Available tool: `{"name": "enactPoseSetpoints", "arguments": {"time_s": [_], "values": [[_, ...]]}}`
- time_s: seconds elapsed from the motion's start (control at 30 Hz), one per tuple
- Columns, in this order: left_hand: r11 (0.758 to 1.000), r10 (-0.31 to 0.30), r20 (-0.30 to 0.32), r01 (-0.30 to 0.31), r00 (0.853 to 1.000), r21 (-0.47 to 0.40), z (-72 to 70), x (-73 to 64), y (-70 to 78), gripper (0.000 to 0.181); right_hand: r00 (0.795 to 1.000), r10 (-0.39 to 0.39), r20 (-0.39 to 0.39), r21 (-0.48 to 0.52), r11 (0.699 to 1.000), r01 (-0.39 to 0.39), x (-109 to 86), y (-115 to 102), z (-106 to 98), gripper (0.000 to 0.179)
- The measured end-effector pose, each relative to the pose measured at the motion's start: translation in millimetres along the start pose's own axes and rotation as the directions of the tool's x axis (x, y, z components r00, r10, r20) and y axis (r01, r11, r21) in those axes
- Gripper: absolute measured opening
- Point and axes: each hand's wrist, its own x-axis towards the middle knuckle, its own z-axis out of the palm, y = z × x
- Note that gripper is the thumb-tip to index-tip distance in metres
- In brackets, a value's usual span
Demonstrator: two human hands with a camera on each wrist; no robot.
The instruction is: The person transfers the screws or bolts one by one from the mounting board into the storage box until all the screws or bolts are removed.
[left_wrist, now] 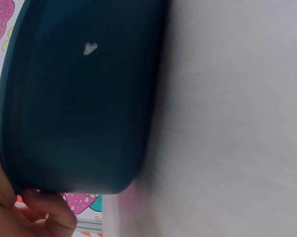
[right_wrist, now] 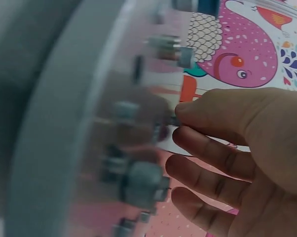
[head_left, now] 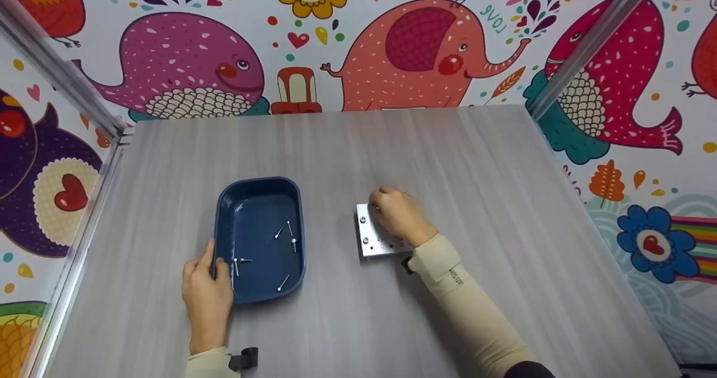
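Note:
My left hand (head_left: 207, 297) grips the left wall of a deep blue plastic tray (head_left: 257, 296), with several small screws (head_left: 284, 282) lying loose on its floor. In the left wrist view, curled fingers (left_wrist: 52, 210) meet the tray's edge. Over a shiny metal plate (head_left: 368, 248) with holes and bolts is my right hand (head_left: 400, 215). Its thumb and index finger pinch a small screw (right_wrist: 173, 121) at the plate's face, mostly hidden by the fingertips. Its other fingers are bent close beside a larger round fitting (right_wrist: 143, 182) on the plate.
The grey wood-grain table (head_left: 330, 154) extends behind and around both things. A cartoon-printed wall (head_left: 313, 36) rises at its back, and metal frame rails (head_left: 84, 243) run along the left side.

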Motion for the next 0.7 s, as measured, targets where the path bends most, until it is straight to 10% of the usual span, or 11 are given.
{"name": "enactPoseSetpoints", "arguments": {"time_s": [0.7], "values": [[1.000, -0.024, 0.023, 0.023, 0.999, 0.015, -1.1, 0.7, 2.3, 0.045, 0.998, -0.010, -0.068, -0.041, 0.999, 0.008, 1.1, -2, -11, 0.008]]}}
